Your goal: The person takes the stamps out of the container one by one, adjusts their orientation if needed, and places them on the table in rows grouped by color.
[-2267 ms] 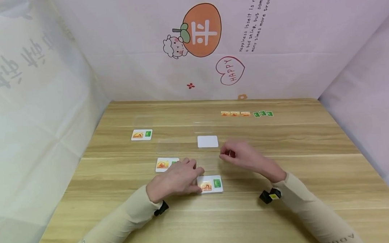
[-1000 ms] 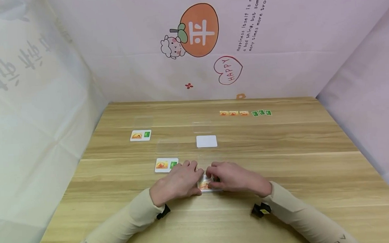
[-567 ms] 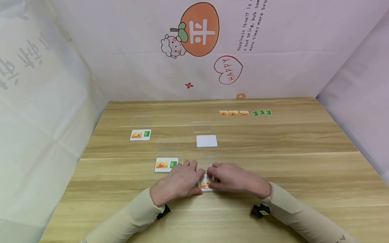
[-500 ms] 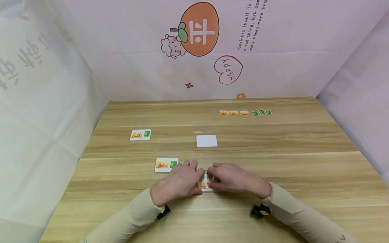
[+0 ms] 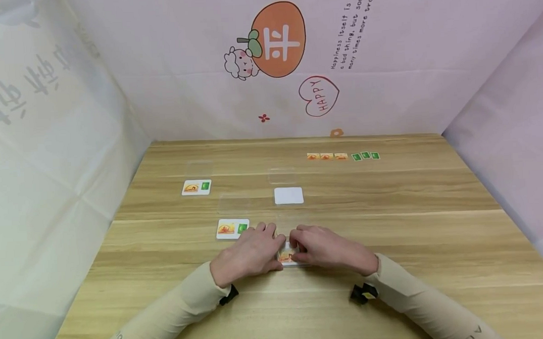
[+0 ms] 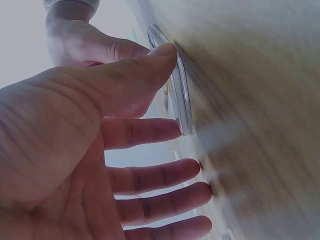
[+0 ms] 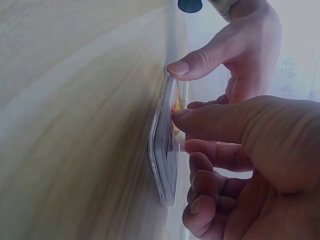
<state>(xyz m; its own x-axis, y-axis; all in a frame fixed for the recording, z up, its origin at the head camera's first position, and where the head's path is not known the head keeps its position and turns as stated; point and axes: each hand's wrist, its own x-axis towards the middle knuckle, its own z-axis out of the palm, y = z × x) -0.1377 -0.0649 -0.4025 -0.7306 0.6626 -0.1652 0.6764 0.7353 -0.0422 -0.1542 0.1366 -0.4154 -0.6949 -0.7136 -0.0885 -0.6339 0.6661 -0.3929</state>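
A white card bearing an orange picture lies in a clear plastic case at the near middle of the table. My left hand grips the case's left end, thumb at the near edge and index finger at the far side. Its other fingers stretch past the case, fingertips at the tabletop. Over the right part of the card, my right hand holds with bent thumb and index finger. In the right wrist view, that thumb touches the orange picture and the remaining fingers are curled. The card's right part is hidden under this hand.
Two finished-looking picture cards, a nearer one and a farther one, lie left. A blank white card lies behind the hands. Clear covers lie about. Three orange pictures and three green ones sit at the back.
My right hand has come in from the right, down onto the card, and has since stayed there. My left hand keeps its place at the case's left end.
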